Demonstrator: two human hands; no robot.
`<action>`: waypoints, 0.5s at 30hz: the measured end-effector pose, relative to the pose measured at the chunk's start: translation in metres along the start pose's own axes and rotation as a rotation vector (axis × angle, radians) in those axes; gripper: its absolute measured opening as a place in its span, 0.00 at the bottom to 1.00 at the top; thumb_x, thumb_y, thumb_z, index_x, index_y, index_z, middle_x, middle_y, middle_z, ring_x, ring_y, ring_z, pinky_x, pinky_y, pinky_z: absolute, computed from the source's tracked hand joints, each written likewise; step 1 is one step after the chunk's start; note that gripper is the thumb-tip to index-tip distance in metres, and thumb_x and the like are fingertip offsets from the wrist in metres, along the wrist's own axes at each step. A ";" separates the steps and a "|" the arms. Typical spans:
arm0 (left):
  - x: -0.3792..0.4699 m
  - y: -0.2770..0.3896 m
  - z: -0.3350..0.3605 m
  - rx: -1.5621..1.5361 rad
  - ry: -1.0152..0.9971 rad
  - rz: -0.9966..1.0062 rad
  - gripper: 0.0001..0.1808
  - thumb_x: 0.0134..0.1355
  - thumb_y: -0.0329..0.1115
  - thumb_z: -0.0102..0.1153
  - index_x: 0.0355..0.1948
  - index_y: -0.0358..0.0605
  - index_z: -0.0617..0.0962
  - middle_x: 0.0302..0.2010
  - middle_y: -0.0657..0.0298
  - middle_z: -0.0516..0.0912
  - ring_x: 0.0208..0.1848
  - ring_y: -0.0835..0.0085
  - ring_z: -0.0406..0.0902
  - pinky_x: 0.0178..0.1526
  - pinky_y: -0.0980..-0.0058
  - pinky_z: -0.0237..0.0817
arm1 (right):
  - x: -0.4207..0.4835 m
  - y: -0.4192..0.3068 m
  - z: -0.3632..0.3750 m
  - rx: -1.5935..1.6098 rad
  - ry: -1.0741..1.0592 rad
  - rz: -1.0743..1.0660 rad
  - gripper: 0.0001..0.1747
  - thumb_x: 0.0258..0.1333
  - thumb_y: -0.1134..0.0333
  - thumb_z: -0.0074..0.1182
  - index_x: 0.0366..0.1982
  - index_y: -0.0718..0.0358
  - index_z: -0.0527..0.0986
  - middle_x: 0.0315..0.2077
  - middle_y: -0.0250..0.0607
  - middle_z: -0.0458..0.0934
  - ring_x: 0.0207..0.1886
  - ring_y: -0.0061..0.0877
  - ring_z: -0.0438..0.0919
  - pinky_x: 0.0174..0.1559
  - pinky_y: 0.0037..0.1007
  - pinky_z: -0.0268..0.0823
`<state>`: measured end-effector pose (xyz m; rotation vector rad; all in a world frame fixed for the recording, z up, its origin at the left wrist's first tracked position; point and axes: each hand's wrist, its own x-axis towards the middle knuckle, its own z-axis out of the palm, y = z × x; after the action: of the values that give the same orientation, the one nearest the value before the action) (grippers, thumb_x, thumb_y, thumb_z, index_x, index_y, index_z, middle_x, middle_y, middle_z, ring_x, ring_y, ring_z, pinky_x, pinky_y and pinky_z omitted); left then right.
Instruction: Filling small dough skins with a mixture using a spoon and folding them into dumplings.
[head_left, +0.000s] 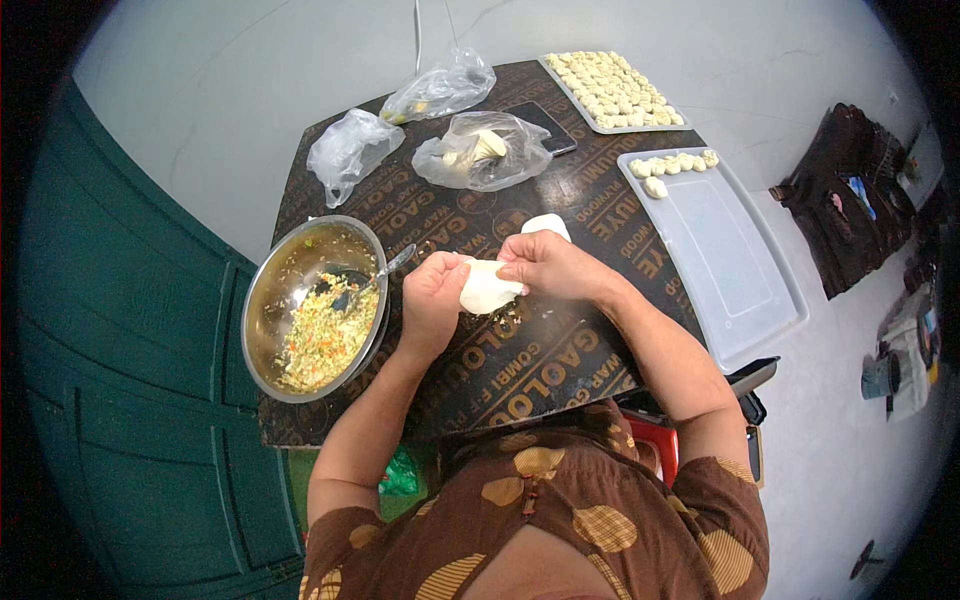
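Note:
Between both hands, over the front middle of the table, is a pale dough wrapper (487, 289). My left hand (435, 300) pinches its left edge, while my right hand (551, 266) grips the upper right edge. Just beyond my right hand lies more pale dough (546, 223), partly hidden by that hand. To the left of my left hand stands a steel bowl (264, 315) of chopped vegetable filling (326, 337). A metal spoon (400, 259) rests in the bowl, its handle over the right rim. Crumbs of filling are scattered on the table below the wrapper.
On the right, a translucent plastic tray (739, 277) holds several dumplings (671, 165) at its far end. A second tray (652, 130), full of dumplings, sits at the back right. Clear plastic bags (345, 154) and a smartphone (544, 124) lie at the back of the dark plywood table (442, 390).

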<state>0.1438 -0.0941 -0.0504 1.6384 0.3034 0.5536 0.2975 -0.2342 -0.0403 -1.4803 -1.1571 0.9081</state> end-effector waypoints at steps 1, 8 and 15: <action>0.000 0.001 -0.001 -0.093 -0.028 -0.062 0.10 0.65 0.30 0.51 0.41 0.31 0.76 0.34 0.61 0.82 0.32 0.80 0.78 0.35 0.82 0.70 | 0.000 0.000 0.000 0.000 0.001 0.000 0.07 0.63 0.68 0.53 0.30 0.63 0.74 0.21 0.21 0.71 0.25 0.09 0.67 0.27 0.17 0.59; 0.000 0.017 0.005 -0.442 -0.310 -0.369 0.15 0.60 0.33 0.59 0.43 0.31 0.74 0.36 0.55 0.82 0.32 0.69 0.82 0.35 0.74 0.76 | 0.001 0.005 0.002 -0.033 0.052 -0.227 0.06 0.60 0.70 0.56 0.31 0.65 0.76 0.25 0.26 0.74 0.31 0.12 0.71 0.36 0.20 0.65; -0.003 0.015 0.003 -0.389 -0.427 -0.352 0.18 0.58 0.31 0.60 0.45 0.29 0.74 0.38 0.51 0.82 0.35 0.63 0.83 0.38 0.69 0.78 | 0.001 0.000 0.008 -0.103 0.149 -0.239 0.04 0.57 0.72 0.58 0.30 0.66 0.77 0.28 0.29 0.76 0.34 0.14 0.73 0.39 0.21 0.67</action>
<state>0.1413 -0.1007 -0.0364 1.2466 0.1487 -0.0139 0.2899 -0.2309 -0.0421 -1.4292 -1.2534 0.5729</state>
